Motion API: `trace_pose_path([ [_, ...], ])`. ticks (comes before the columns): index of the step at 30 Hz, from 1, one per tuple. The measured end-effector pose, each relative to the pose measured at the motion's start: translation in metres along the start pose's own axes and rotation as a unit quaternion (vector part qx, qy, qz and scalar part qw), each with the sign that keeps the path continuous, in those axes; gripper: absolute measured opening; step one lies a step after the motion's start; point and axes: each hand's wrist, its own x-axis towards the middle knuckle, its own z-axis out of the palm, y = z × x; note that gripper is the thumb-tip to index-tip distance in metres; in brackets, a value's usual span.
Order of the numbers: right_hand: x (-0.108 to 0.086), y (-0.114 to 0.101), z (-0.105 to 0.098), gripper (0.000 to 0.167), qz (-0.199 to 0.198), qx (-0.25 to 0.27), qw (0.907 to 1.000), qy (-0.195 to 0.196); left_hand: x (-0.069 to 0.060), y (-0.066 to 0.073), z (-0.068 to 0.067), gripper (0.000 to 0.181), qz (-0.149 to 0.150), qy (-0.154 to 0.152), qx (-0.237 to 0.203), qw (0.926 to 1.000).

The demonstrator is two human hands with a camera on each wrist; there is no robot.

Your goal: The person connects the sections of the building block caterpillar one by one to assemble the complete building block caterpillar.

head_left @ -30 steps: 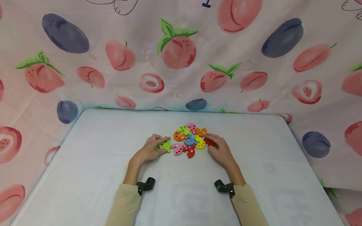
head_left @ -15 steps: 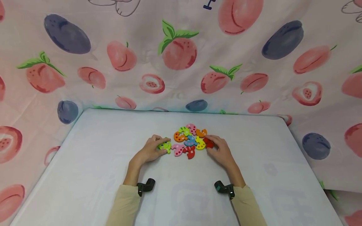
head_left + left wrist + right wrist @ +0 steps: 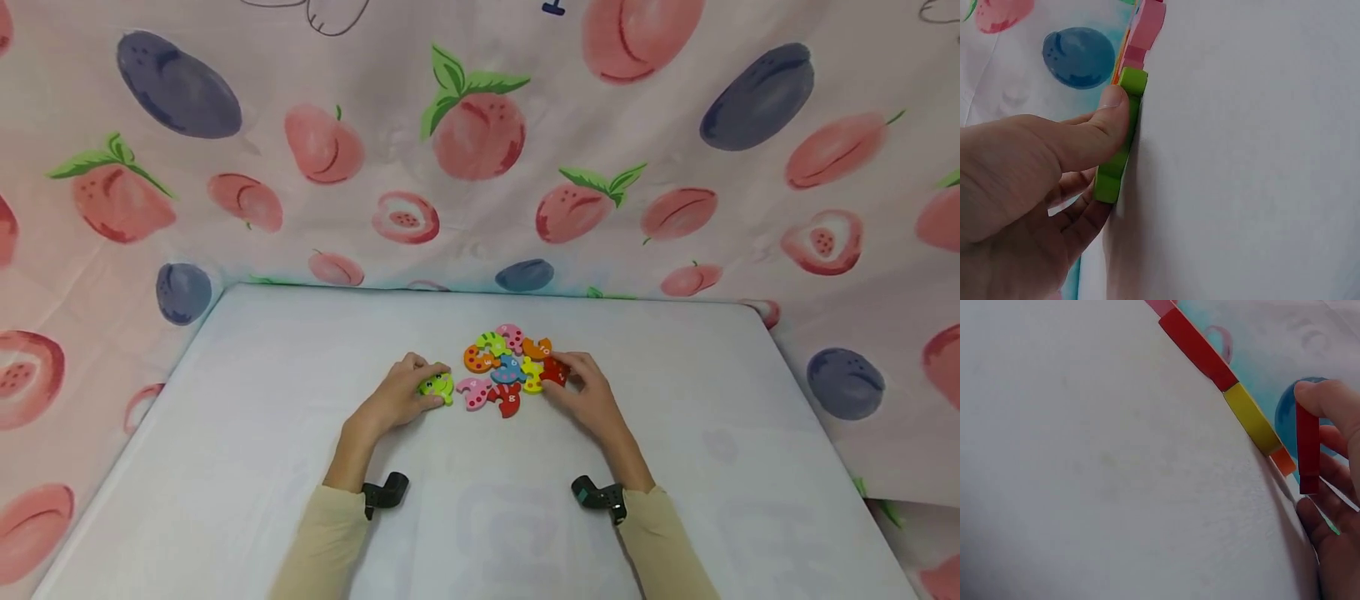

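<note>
On the white table, my left hand (image 3: 397,392) holds a green puzzle piece with a smiling face (image 3: 437,386) by its edges. The left wrist view shows the thumb against the edge of this green piece (image 3: 1124,134), which rests on the surface. My right hand (image 3: 591,390) pinches a red puzzle piece (image 3: 553,372) between thumb and fingers. In the right wrist view that red piece (image 3: 1308,449) is tilted up and raised off the table. Between the hands lie a pink piece (image 3: 475,392), another red piece (image 3: 507,400), a yellow piece (image 3: 532,377) and a blue piece (image 3: 508,368).
Farther back in the cluster are an orange piece (image 3: 480,359), a light green piece (image 3: 491,343), a second pink piece (image 3: 511,337) and a second orange piece (image 3: 537,348). A fruit-print cloth (image 3: 480,225) hangs behind the white table (image 3: 300,333).
My right hand has lifted the red piece, which lay low beside the yellow one, and tilted it so more of its face shows. My left hand keeps its grip on the green piece.
</note>
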Motion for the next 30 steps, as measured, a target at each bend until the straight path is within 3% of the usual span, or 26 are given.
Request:
trace_pose_path([
  [10,-0.002,-0.023,0.008,0.052,-0.017,0.019,0.9997,0.008,0.0,0.004,-0.01,0.053,0.013,-0.025,0.048,0.9984],
  [22,-0.012,-0.058,0.049,0.052,-0.058,-0.01,0.9972,-0.046,-0.005,-0.002,-0.017,0.053,0.032,-0.022,0.092,0.995],
  [30,-0.014,-0.073,0.066,0.051,-0.089,-0.023,0.9932,-0.071,-0.009,-0.01,-0.024,0.052,0.046,-0.021,0.081,0.9954],
])
